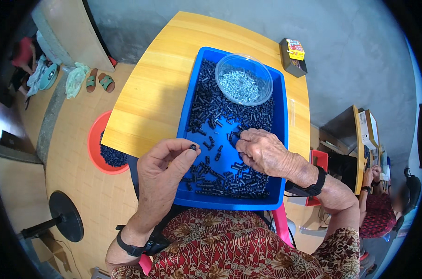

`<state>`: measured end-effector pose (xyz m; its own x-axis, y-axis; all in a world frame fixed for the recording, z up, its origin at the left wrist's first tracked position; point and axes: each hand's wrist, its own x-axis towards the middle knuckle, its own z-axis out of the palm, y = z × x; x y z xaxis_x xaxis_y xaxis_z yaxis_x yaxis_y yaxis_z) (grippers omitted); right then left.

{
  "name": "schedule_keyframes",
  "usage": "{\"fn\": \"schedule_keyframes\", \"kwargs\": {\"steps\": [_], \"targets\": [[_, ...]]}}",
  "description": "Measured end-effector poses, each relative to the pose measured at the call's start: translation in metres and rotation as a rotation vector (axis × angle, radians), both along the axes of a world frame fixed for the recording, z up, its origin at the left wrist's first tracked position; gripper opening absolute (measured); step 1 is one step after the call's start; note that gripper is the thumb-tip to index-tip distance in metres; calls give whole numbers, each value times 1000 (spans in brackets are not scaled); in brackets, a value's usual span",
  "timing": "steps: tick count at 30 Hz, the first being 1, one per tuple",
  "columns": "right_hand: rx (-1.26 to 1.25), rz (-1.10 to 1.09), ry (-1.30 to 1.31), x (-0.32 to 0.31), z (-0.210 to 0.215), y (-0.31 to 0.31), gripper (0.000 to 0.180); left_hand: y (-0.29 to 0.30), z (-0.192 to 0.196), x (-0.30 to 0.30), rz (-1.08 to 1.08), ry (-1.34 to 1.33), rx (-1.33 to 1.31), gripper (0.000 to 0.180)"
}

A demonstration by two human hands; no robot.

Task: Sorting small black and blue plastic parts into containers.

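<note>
My left hand [166, 160] is at the left edge of a blue tray [185, 123], pinching a small black cylindrical part [192, 147] between thumb and forefinger. Inside the tray my right hand [262, 151] reaches down with fingers curled together among loose black parts. Its fingertips are partly hidden, so what they hold cannot be made out. Many short black tubular parts [215, 100] are heaped at the tray's far end, and another pile [229, 183] lies at the near end. A clear round tub [241, 83] of small shiny metal pieces rests on the far heap.
The tray stands on a yellow wooden table [150, 83]. A dark box [292, 63] with a yellow packet [295, 49] sits at its far right. On the floor at left are a red basin [95, 153] of dark parts and sandals [106, 83]. Other people sit far left and right.
</note>
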<state>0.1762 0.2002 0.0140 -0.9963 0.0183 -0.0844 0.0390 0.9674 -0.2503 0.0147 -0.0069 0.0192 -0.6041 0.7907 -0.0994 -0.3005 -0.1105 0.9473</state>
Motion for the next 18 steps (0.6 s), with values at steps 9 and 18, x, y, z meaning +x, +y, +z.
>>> {"fn": "schedule_keyframes", "kwargs": {"steps": [9,18], "targets": [[-866,-437,135,4,39,-9,8,7,0,10,-54,116,-5,14],[-1128,-470,228,17,45,-16,14,20,-3,27,-176,61,-10,14]]}}
